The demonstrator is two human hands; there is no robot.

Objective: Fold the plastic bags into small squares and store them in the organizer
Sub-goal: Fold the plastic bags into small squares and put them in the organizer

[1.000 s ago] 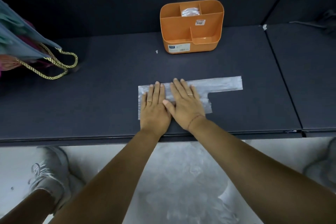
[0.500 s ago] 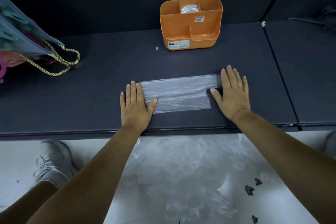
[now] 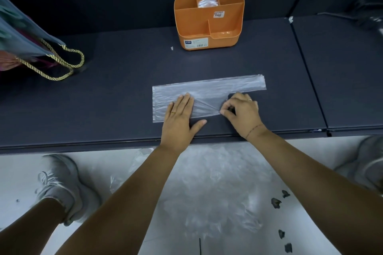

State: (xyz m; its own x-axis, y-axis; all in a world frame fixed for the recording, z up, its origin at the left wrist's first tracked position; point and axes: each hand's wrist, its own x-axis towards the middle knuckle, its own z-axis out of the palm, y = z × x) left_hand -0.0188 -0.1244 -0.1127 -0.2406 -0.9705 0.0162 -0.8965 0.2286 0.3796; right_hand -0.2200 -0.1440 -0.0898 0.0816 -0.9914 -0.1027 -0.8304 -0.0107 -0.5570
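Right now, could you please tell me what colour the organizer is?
The organizer is orange, clearest in the head view.

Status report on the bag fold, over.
Left hand flat on plastic bag. Right hand pinching its near right edge. Organizer beyond, nothing between.

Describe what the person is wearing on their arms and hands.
No sleeves show on either arm. The left hand wears a gold ring on one finger. The right hand wears a thin ring too, and a thread bracelet circles its wrist.
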